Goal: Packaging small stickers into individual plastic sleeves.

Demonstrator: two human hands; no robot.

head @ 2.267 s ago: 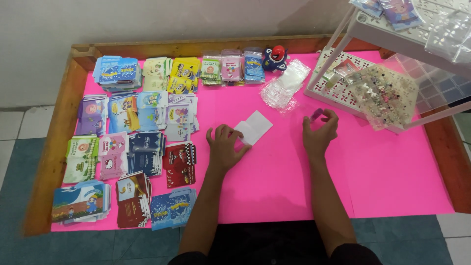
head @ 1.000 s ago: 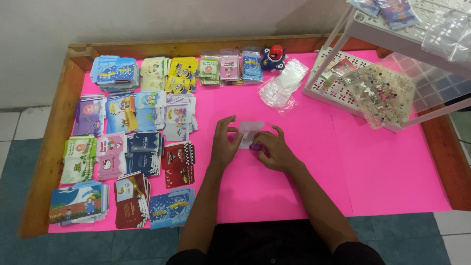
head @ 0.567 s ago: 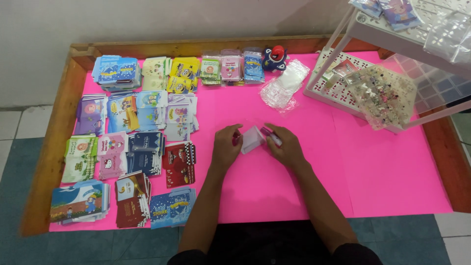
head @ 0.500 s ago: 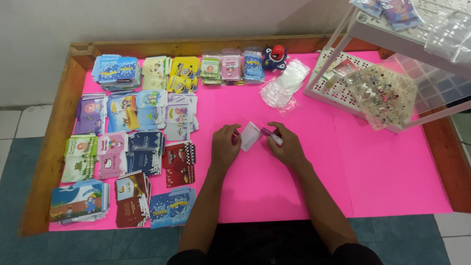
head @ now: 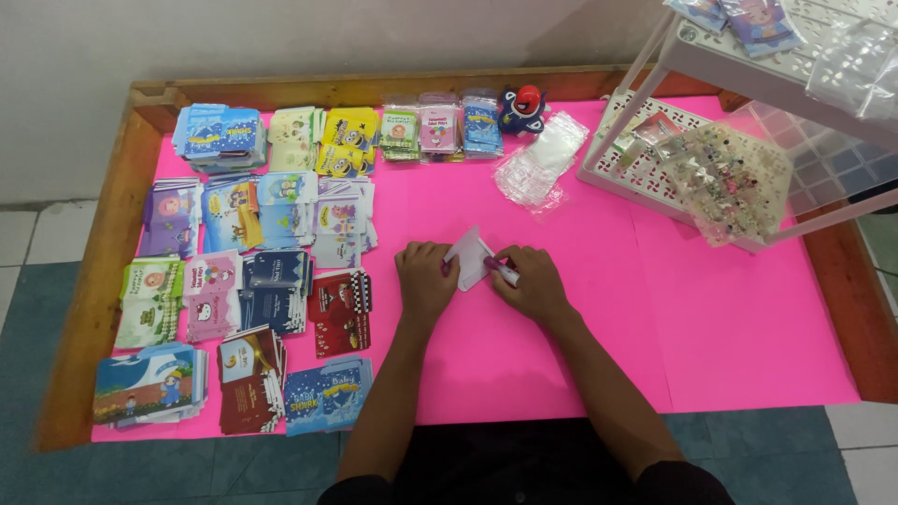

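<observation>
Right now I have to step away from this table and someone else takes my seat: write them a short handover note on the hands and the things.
Left hand: holds the left edge of a small clear plastic sleeve with a white card, lifted just above the pink table cover.
Right hand: grips the sleeve's right edge and a small pink-tipped item, too small to identify.
Around: stacks of colourful printed cards on the left, a pile of empty clear sleeves behind, a white perforated rack on the right.
Done: cards sorted in stacks.
Left: this sleeve is not yet laid down.
</observation>
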